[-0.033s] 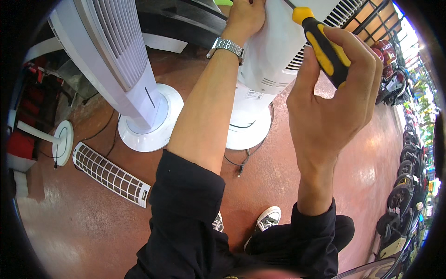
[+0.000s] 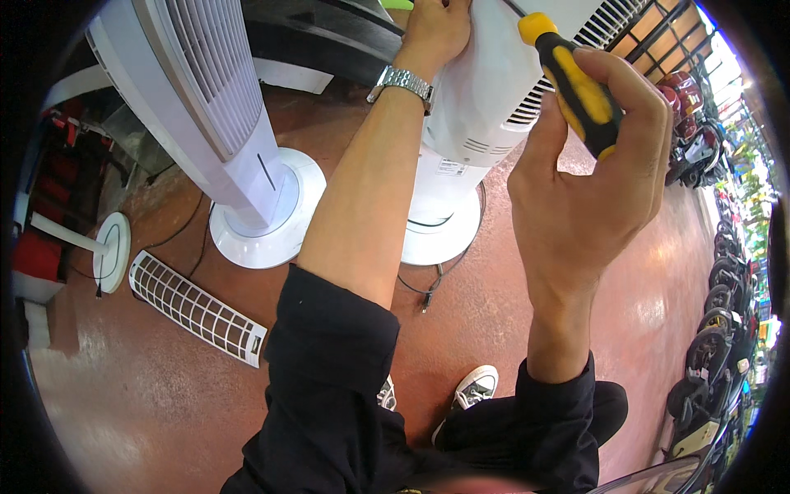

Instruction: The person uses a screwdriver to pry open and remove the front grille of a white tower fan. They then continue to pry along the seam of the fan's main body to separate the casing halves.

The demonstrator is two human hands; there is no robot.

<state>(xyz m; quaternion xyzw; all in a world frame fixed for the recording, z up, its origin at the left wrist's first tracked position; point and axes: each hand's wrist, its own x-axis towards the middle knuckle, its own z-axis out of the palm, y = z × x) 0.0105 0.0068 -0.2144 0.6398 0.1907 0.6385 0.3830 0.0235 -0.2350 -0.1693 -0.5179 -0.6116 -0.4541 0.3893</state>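
My right hand [image 2: 588, 181] grips a screwdriver [image 2: 576, 86] by its black and yellow handle, thumb on one side and fingers wrapped on the other. Its thin shaft runs up to the left over a white tower fan or cooler [image 2: 473, 107], and the tip lies out of frame. At the top edge, my left hand [image 2: 434, 37] rests against the same white housing, its fingers mostly cut off by the frame. A metal watch [image 2: 401, 81] circles that wrist. The housing has dark side vents and stands on a round white base [image 2: 444, 239].
Another white tower unit [image 2: 214, 107] stands at left on a round base. A curved white grid panel [image 2: 197, 309] lies on the reddish floor [image 2: 395, 329] beside a small round stand [image 2: 113, 251]. A power cord [image 2: 426, 298] trails near my shoes. Motorcycles [image 2: 712, 346] line the right.
The screwdriver handle has turned slightly in my right hand, bringing a different yellow stripe into view. My left hand stays in place.
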